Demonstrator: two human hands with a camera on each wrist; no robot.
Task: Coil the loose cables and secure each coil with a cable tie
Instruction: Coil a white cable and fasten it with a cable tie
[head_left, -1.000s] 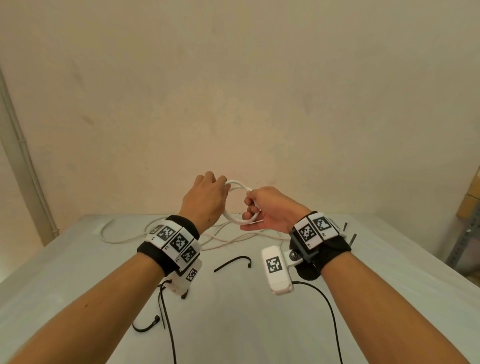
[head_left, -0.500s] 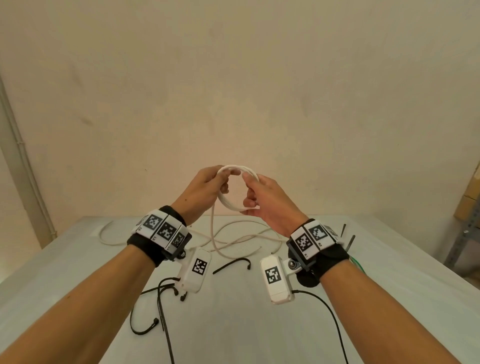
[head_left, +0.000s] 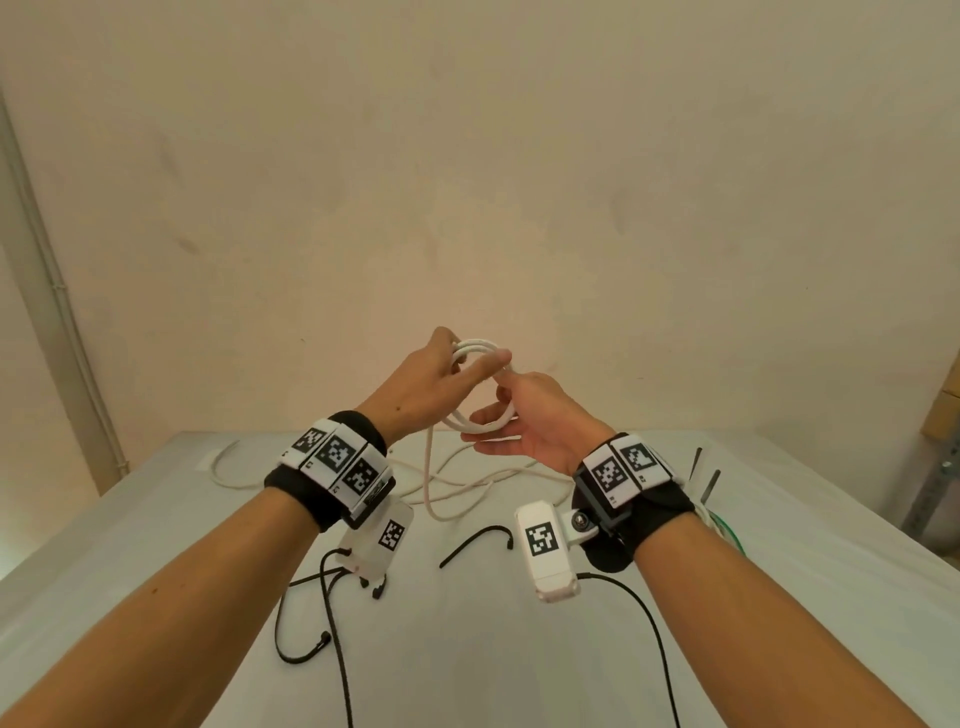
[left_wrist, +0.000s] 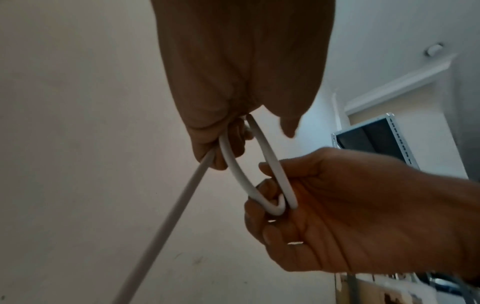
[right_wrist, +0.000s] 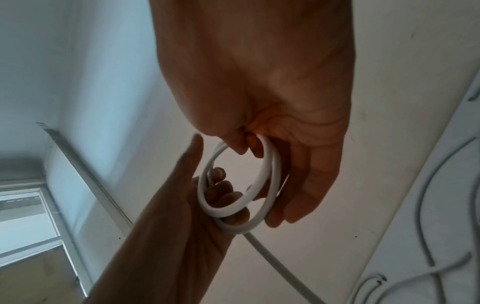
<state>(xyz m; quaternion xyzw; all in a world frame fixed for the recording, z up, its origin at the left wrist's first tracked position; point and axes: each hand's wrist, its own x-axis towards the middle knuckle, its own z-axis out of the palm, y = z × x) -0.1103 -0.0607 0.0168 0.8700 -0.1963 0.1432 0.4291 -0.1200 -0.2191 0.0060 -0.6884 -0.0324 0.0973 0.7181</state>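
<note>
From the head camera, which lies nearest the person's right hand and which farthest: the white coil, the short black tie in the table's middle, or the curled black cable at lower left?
1. white coil, held in the right hand.
2. short black tie, mid-table.
3. curled black cable, lower left.

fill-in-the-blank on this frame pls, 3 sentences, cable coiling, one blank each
Both hands hold a small coil of ____ cable above the table.
The left hand grips the coil's top while the ____ hand cradles its lower part.
A loose length of the same cable trails from the coil down to the ____.

Missing words: white; right; table
</note>
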